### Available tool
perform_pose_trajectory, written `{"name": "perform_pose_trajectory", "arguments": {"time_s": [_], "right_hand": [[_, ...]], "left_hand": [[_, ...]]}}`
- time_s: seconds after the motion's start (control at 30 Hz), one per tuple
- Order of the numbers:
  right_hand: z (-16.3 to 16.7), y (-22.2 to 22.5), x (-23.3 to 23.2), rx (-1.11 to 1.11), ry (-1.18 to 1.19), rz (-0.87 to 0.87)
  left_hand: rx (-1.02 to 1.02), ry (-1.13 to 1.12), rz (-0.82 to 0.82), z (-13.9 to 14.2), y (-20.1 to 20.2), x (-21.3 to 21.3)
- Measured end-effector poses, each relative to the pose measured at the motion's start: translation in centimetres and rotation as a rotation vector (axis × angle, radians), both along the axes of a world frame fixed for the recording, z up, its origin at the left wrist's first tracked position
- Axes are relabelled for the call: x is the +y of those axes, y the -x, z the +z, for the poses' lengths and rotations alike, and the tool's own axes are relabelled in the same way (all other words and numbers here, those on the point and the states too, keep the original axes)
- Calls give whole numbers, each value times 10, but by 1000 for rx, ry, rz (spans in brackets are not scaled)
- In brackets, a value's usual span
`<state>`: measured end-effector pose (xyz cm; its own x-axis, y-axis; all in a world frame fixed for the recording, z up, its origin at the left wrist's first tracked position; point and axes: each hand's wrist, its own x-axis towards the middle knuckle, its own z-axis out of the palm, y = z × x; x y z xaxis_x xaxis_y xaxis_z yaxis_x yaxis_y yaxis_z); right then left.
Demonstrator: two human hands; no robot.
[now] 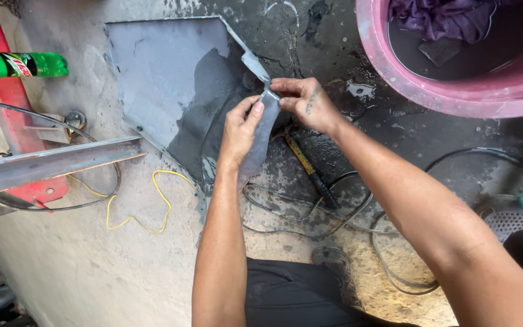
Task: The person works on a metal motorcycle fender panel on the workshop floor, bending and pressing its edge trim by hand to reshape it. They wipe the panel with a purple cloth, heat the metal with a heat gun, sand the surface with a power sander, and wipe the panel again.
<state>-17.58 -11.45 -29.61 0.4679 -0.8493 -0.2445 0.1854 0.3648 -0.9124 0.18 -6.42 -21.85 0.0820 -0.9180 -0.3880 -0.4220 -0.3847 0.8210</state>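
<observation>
So I've got this thin metal strip (260, 136) pinched at its top end, right hand (305, 104) and left hand (241, 128) both clamped on it. It hangs down toward me, over the grey sheet (164, 72) lying on the floor. My left wrist hides its lower end.

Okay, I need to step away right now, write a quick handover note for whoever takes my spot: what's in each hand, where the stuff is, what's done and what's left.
Left hand: grips the narrow grey metal strip along its middle.
Right hand: pinches the strip's top end.
Strip is held above the wet concrete floor, at the right edge of the large metal sheet lying flat.
Nearby: a yellow-handled tool and cables under the hands, a pink tub upper right, a yellow wire to the left.
Done: strip in hand.
Left: whatever follows for the strip; nothing shows it fixed or set down.
</observation>
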Motion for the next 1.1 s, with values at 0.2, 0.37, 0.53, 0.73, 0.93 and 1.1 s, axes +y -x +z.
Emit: {"name": "perform_pose_trajectory", "arguments": {"time_s": [0.2, 0.37, 0.53, 0.73, 0.93, 1.1], "right_hand": [[1, 5, 18, -60, -242, -151], [-3, 7, 17, -113, -202, -182], [-1, 1, 9, -36, -199, -169], [7, 18, -15, 57, -8, 40], [8, 24, -40, 209, 38, 380], [0, 9, -36, 96, 8, 315]], "left_hand": [[254, -210, 25, -21, -2, -15], [340, -207, 24, -29, 5, -17], [421, -178, 17, -29, 5, -19], [457, -239, 34, -29, 8, -15], [369, -175, 7, -36, 5, -6], [283, -192, 45, -41, -8, -1]]}}
